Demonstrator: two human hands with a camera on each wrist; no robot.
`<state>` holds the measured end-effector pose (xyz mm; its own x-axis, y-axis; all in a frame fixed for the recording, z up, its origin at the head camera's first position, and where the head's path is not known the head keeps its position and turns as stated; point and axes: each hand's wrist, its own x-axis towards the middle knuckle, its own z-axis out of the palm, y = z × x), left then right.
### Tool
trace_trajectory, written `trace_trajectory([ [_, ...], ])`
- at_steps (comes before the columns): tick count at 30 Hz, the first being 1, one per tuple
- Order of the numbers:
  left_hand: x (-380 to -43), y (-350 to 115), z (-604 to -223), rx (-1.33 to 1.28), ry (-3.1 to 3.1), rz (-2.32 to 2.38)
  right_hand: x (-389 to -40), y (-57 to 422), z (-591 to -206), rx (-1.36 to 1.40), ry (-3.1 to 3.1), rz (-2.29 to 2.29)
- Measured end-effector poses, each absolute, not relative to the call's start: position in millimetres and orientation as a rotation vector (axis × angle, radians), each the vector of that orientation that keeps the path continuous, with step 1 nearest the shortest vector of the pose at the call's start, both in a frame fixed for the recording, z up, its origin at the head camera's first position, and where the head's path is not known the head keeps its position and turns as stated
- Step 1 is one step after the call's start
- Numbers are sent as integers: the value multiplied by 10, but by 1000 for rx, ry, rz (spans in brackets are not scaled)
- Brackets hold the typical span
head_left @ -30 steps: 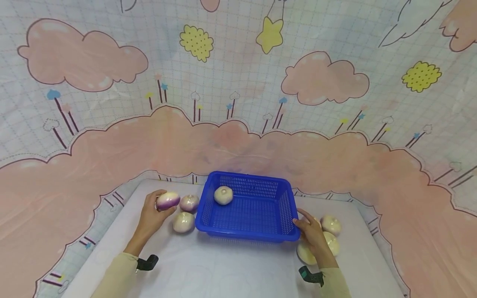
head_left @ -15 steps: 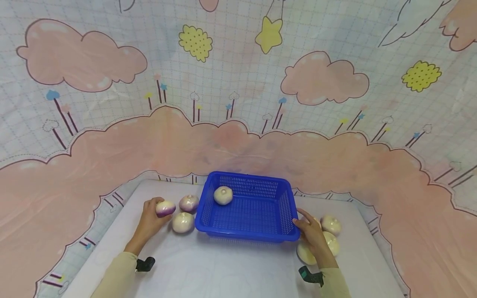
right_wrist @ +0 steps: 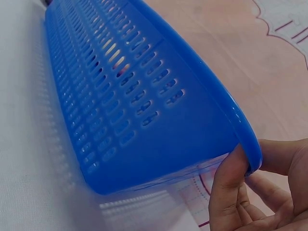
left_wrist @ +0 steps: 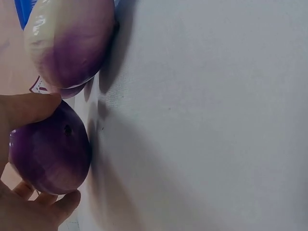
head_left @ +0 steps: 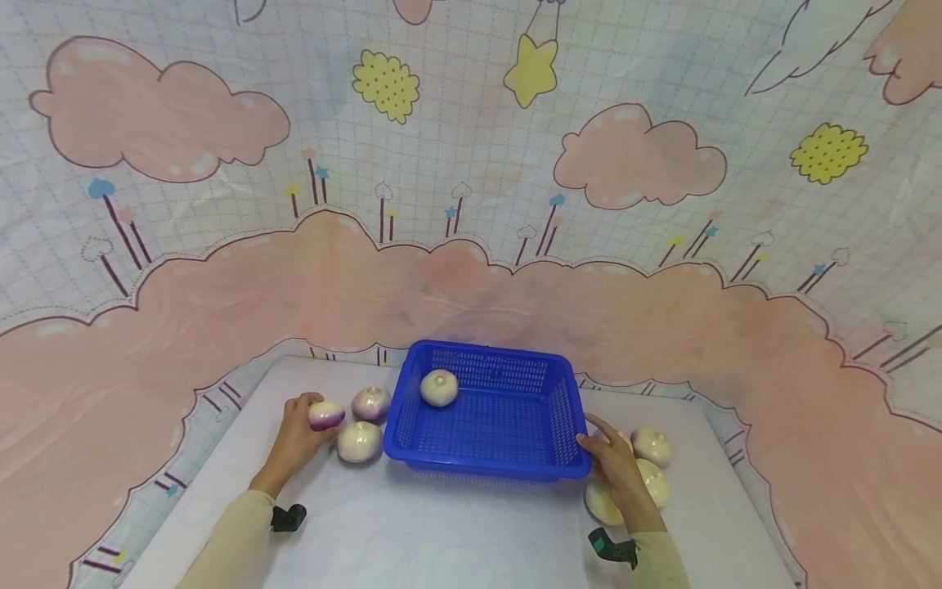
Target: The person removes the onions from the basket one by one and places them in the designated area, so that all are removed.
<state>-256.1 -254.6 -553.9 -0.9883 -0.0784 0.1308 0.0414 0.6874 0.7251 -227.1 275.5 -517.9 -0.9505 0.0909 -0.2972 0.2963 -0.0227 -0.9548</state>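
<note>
My left hand grips a purple-and-white turnip at the left of the table. In the left wrist view, thumb and fingertips curl round this turnip, its purple side close over the white surface. Two more turnips lie just right of it, a purplish one behind and a paler one in front. My right hand pinches the right rim of a blue plastic basket; the right wrist view has thumb and fingers on either side of the rim. One white turnip sits inside the basket at its left.
Several pale turnips lie around and partly behind my right hand. The white-covered table ends at a cartoon-printed cloth backdrop behind the basket.
My left hand has lowered the turnip toward the table and slightly left, away from the basket. The right hand and the basket have stayed in place.
</note>
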Motion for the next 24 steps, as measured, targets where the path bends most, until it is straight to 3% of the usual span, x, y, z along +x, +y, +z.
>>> trace_trajectory([
  [24, -2566, -2585, -5587, -63, -2750, -1189, -2258, 2745, -5153, 409, 2061, -2119],
])
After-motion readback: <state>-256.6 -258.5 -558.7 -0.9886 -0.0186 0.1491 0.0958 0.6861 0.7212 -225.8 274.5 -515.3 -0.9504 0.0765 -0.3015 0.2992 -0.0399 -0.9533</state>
